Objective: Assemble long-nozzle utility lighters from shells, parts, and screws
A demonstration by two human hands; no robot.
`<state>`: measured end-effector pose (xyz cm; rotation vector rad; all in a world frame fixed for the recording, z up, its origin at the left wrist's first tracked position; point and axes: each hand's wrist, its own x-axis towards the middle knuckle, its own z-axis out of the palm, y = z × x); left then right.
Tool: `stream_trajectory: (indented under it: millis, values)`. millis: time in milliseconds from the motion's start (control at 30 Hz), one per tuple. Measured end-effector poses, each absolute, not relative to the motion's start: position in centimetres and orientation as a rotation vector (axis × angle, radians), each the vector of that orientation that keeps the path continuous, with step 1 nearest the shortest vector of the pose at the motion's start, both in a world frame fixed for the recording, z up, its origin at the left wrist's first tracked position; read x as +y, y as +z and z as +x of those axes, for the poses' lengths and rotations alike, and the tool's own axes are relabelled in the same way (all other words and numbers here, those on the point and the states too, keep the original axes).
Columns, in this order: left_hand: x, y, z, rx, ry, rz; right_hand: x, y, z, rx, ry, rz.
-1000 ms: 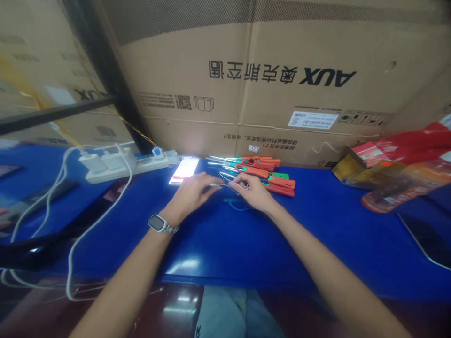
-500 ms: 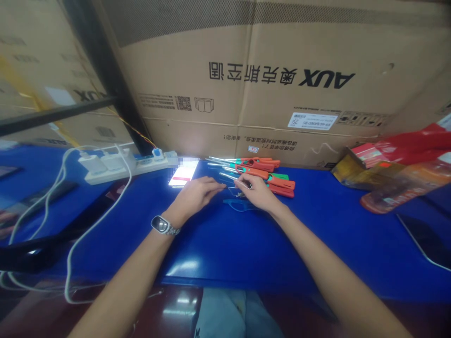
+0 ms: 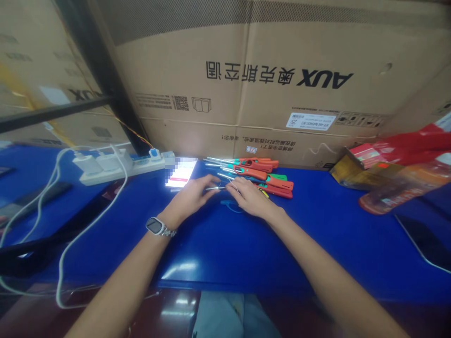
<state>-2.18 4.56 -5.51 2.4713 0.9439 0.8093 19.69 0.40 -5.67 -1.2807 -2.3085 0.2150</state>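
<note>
- The slim metal rod (image 3: 213,188) is near the lighters (image 3: 253,171), to their front left; it looks light, stiff and perhaps slick, so a pinch along the shaft should suit.
- The left hand (image 3: 190,195) has thumb and fingers clamped on it.
- The right hand (image 3: 248,196) seems closed on the thin white wire (image 3: 235,181) by the rod's right end, grip partly hidden; that wire looks soft and easily bent.
- A glossy blue counter (image 3: 197,244) lies beneath; the phone (image 3: 182,172) is left of the lighters, the bottle (image 3: 398,188) well right, the carton (image 3: 275,108) behind.
</note>
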Motion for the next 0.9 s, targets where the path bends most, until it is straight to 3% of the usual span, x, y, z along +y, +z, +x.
stream_trajectory:
  millis: [533,900]
  values:
    - [4.1,-5.6,-1.4,0.847,0.822,2.410,0.3,-5.8,18.7,-2.343,0.143,-1.263]
    - [4.1,-5.5,-1.6,0.865,0.859,2.512,0.4,-5.2,20.0,-2.034,0.192,-1.249]
